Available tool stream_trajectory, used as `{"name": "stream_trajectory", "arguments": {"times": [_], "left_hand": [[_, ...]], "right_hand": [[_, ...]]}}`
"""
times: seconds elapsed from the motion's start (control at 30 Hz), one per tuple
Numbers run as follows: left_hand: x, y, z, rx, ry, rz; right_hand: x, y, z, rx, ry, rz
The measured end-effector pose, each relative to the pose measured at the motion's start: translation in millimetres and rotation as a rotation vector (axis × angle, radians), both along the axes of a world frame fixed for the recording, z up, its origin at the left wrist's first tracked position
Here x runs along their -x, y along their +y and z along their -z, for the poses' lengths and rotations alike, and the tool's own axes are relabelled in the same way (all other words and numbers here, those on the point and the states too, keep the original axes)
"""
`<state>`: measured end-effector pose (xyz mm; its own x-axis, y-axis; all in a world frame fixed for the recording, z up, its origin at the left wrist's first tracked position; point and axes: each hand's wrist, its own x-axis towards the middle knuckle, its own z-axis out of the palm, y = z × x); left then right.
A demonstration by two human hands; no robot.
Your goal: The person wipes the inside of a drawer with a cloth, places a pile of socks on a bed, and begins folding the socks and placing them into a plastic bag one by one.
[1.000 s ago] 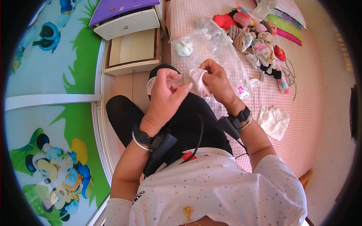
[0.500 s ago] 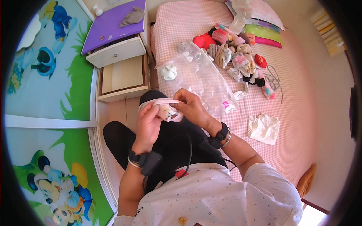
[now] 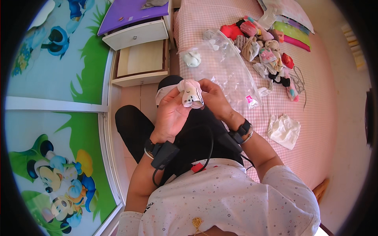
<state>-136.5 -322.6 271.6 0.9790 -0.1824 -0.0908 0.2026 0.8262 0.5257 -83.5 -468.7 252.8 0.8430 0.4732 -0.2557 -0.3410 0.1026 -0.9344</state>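
Over my lap, my left hand (image 3: 173,112) grips the near left side of a pale sock (image 3: 191,93) printed with a small dark face. My right hand (image 3: 215,97) has its fingers closed on the sock's right edge. The sock is bunched into a short roll, its opening toward me. A light strip of cloth (image 3: 160,94) lies across my knee beside the left hand; whether it belongs to the sock I cannot tell.
On the checked bed are a clear plastic bag (image 3: 224,69), a white sock ball (image 3: 191,59), a heap of socks (image 3: 252,49), a white cloth (image 3: 284,131) and folded fabrics (image 3: 295,41). An open drawer (image 3: 138,35) juts from the purple-topped cabinet (image 3: 132,11) at left.
The sock's stretched upper band has been folded in, making a compact roll. My left hand has turned palm up beneath it. The whole view has shifted, with the bed now higher and further right.
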Motion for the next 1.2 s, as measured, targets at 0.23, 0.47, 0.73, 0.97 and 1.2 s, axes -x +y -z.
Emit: {"name": "stream_trajectory", "arguments": {"times": [0.23,0.47,0.73,0.97,1.2], "left_hand": [[-4.0,-3.0,-8.4,-0.266,-0.006,-0.177],[0.3,0.0,-9.3,-0.366,0.028,-0.121],[12.9,42.1,8.6,-0.307,0.051,-0.159],[14.9,46.8,11.9,-0.067,0.048,-0.29],[17.6,26.9,-13.3,-0.259,-0.025,-0.21]], "right_hand": [[22.6,-19.8,-39.8,0.055,-0.323,0.055],[20.0,-5.7,-28.1,-0.014,-0.353,0.056],[-1.0,-25.9,-18.3,-0.458,0.149,0.357],[1.4,-27.3,-12.6,-0.587,0.256,0.29],[7.6,-20.8,-19.6,-0.589,0.309,0.261]]}}
